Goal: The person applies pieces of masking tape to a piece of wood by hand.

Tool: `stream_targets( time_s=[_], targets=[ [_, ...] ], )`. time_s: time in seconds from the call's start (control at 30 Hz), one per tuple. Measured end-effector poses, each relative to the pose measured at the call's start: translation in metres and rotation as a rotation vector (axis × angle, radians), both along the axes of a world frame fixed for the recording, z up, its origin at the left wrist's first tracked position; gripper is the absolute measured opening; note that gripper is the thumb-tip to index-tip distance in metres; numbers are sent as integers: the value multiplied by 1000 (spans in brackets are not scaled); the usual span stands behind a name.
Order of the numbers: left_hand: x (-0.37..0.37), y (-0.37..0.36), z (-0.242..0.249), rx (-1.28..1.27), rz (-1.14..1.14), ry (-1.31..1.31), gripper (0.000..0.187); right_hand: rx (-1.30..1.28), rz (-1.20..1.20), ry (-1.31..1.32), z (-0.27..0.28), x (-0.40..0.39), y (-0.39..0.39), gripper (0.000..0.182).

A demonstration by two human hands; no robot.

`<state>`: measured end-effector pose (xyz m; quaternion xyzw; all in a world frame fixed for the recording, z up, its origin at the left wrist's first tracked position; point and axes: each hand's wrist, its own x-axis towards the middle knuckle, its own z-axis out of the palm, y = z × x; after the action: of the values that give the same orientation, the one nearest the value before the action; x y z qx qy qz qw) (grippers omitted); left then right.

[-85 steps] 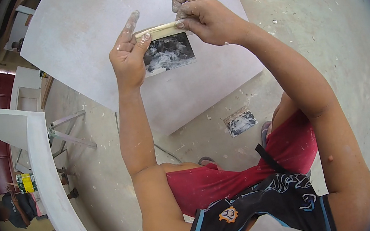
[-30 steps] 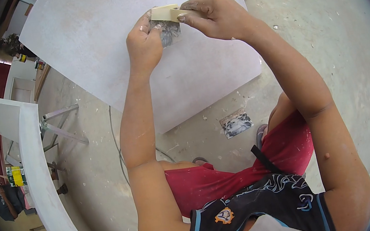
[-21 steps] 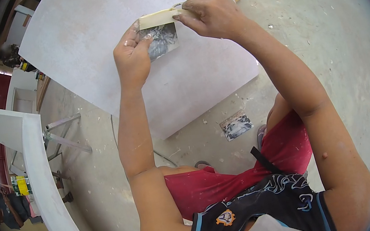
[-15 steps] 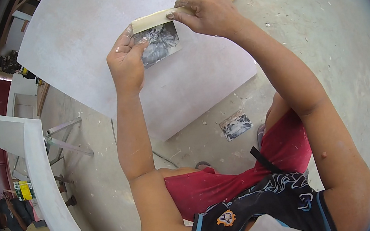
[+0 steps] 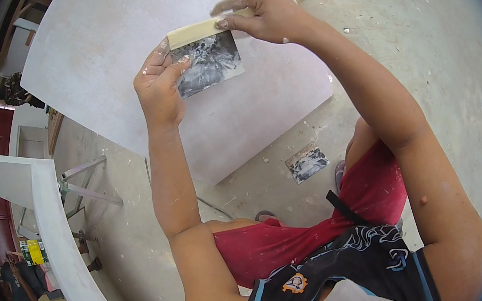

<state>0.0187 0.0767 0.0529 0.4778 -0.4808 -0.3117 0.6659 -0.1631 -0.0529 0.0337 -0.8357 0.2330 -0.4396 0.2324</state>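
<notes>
My left hand (image 5: 158, 79) grips a dark grey, white-smeared sheet of sandpaper (image 5: 211, 63), its thumb across the front and its fingers behind. A cream strip (image 5: 192, 34), which looks like a folded-over edge, runs along the sheet's top. At the right end of this strip, my right hand (image 5: 263, 16) holds it with the thumb in front; the fingers above are slightly blurred. Beneath both hands lies a large pale board (image 5: 250, 125) with a cloudy white surface.
A second smeared sheet (image 5: 307, 163) lies on the speckled floor (image 5: 424, 65) near my feet. To the left are a white curved panel (image 5: 60, 235), a metal stand (image 5: 86, 174) and a person (image 5: 20, 280) beside a yellow-green container (image 5: 34, 252). A cable (image 5: 215, 207) runs under the board.
The sandpaper and my left hand have shifted slightly left and down, and more of the sheet's dark face shows. My right hand has moved slightly left, its fingers lifting a little.
</notes>
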Motion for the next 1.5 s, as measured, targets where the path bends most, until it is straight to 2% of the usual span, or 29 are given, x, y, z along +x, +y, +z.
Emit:
stream_targets(
  time_s=[0.1, 0.17, 0.23, 0.27, 0.3, 0.37, 0.5, 0.6, 0.67, 0.73, 0.8, 0.83, 0.87, 0.93, 0.97, 1.0, 1.07, 1.1, 1.23, 1.27, 1.33, 1.43, 1.5],
  targets=[
    [6, -1, -1, 25, -78, 0, 39, 138, 98, 83, 2, -2, 1, 26],
    [-2, 0, 4, 50, -38, -251, 30, 138, 113, 116, 4, -1, 7, 24],
    [8, -2, 0, 124, -21, -238, 28, 132, 135, 153, 2, 4, 10, 22],
    [12, -3, 0, 196, -10, -228, 26, 126, 174, 71, -2, 6, 8, 21],
    [15, -3, -2, 191, 2, -218, 26, 121, 213, -12, -4, 8, 7, 20],
    [15, -4, -3, 145, 9, -61, 23, 165, 233, -4, 0, 8, 12, 19],
    [18, -6, -6, 161, -23, 4, 26, 297, 267, 13, 0, 11, 19, 20],
    [31, -9, -9, 150, -38, -13, 22, 245, 208, -79, -11, 23, 25, 19],
    [33, -10, -10, 143, 83, 70, 23, 211, 184, -110, 1, 22, 40, 25],
    [30, -20, -19, 141, 109, 60, 26, 553, 259, -34, 5, 15, 42, 29],
    [26, -29, -37, 6, 332, -286, 35, 595, 243, -120, -1, 20, 47, 32],
    [21, -31, -42, -21, 374, -501, 45, 577, 171, -168, -4, 23, 48, 33],
    [21, -32, -45, -17, 362, -495, 45, 560, 99, -213, -7, 24, 49, 34],
    [24, -31, -47, 61, 84, -666, 52, 578, 26, -197, -7, 22, 50, 34],
    [20, -20, -31, 245, -79, -460, 56, 645, 81, -188, -6, 20, 50, 36],
    [22, -15, -25, 253, -85, -449, 56, 715, 139, -176, -6, 19, 50, 38],
    [28, -8, -23, 364, -133, -657, 54, 703, 219, -162, -6, 18, 55, 39],
    [30, -8, -23, 358, -71, -727, 42, 668, 307, -167, -6, 19, 55, 40],
    [25, -8, -28, 342, 48, -838, 29, 637, 466, -296, -19, 29, 50, 39],
    [24, -11, -31, 354, 73, -880, 26, 652, 471, -293, -20, 26, 46, 39],
    [25, -13, -32, 371, 98, -922, 23, 571, 410, 4, -13, 19, 37, 39],
    [29, -13, -34, 417, 84, -961, 23, 496, 316, -52, -16, 19, 33, 31],
    [32, -14, -34, 333, 111, -936, 25, 402, 237, -117, -22, 20, 27, 23]
  ],
)
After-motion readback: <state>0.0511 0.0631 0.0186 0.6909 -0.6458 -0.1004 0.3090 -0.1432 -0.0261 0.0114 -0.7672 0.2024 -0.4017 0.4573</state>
